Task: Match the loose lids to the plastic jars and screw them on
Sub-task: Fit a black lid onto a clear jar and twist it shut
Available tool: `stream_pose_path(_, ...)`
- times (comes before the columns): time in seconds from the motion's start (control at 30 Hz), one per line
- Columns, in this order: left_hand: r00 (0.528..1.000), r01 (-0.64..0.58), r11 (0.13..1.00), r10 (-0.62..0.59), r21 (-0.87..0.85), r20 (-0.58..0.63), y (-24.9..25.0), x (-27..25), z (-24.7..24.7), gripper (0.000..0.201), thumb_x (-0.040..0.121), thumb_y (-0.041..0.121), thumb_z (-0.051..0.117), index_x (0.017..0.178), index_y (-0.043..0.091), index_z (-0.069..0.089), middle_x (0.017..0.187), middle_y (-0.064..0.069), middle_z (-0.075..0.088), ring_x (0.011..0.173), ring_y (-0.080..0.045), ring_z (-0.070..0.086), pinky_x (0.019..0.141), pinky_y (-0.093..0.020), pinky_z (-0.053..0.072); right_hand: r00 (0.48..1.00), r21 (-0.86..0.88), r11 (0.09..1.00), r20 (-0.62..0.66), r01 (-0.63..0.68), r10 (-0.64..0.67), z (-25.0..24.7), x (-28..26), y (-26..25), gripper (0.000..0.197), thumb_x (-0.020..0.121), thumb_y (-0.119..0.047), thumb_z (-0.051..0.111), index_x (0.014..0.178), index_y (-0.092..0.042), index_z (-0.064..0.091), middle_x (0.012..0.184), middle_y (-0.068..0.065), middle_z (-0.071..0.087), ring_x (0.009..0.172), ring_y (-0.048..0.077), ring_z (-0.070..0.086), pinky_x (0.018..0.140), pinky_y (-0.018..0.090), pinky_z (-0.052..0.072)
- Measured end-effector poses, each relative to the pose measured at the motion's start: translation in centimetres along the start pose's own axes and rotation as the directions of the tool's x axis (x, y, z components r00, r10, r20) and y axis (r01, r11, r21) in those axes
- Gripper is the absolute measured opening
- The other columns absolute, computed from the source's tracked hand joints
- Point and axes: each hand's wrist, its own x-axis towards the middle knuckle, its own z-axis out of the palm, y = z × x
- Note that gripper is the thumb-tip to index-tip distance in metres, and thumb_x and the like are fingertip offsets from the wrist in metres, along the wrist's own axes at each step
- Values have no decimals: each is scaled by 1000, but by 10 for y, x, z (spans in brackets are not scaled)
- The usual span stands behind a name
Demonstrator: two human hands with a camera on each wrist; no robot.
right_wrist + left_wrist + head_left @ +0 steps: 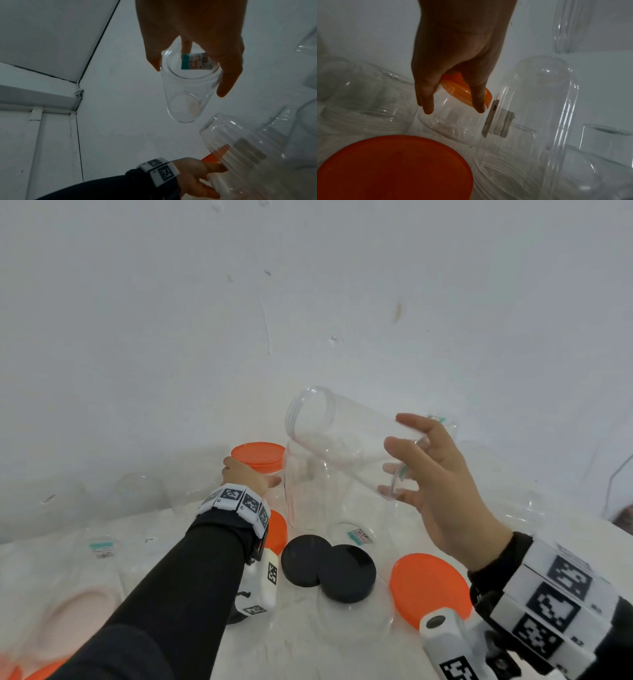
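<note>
My right hand (400,446) holds a tall clear jar (342,433) by its base, above the table. The jar is tilted, with its open, lidless mouth pointing up and to the left. In the right wrist view my fingers (226,81) curl round the base of this jar (185,97), which carries a sticker (195,60). My left hand (246,477) reaches to the back of the table. It grips a short clear jar (452,117) just under its orange lid (258,455). Two black lids (305,559) (347,573) and a loose orange lid (428,587) lie on the table.
A tall upright clear jar (308,491) stands between my hands, close to the capped jar. Another orange lid (279,529) lies under my left wrist. Several clear lidless jars crowd the left (99,549) and right (513,508) of the white table. A white wall rises behind them.
</note>
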Motion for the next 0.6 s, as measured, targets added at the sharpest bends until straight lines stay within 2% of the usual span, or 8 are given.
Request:
stream_pose_path(0.07,1000,-9,1000,9,12,-6,0,2,2,82,82,21,76,140,-4,22,139,-23,44,127,-36,46,101,-41,40,999,49,998,7,-42,41,-2,-2,3,29,87,-21,66,113,-33,61,90,-6,51,88,21,57,82,54,54)
stream_pose_path(0.13,1000,-21,998,20,53,12,0,4,3,75,85,18,73,139,-4,25,138,-24,44,125,-37,47,100,-41,40,997,91,993,30,-73,70,-3,-6,5,29,88,-19,64,114,-30,61,88,-3,50,86,23,55,81,52,55)
stream_pose_path(0.3,989,-44,965,5,259,150,-3,-4,-1,74,89,25,69,140,-6,25,134,-22,49,121,-34,53,95,-36,44,991,133,983,74,-125,116,-4,-14,10,28,89,-19,63,115,-28,60,92,4,49,85,24,57,71,38,57)
stream_pose_path(0.37,973,-124,936,49,329,227,-5,-8,-4,70,90,26,67,141,-5,30,134,-20,51,120,-32,54,97,-34,45,988,126,982,85,-142,132,-5,-16,13,27,88,-22,64,114,-29,60,91,1,53,85,24,59,70,35,56)
stream_pose_path(0.47,925,-274,855,110,440,362,-9,-20,-11,54,93,29,61,137,2,44,134,-14,54,122,-27,53,99,-32,45,983,111,980,103,-164,153,-8,-20,18,30,83,-30,71,112,-32,61,94,-4,59,83,21,63,72,36,56)
stream_pose_path(0.6,876,-372,738,78,563,476,-28,-42,-20,70,90,47,61,143,7,39,145,-9,45,130,-24,46,99,-30,39,969,115,967,128,-227,213,-10,-27,24,39,70,-45,69,106,-31,64,111,8,58,81,23,68,65,34,57)
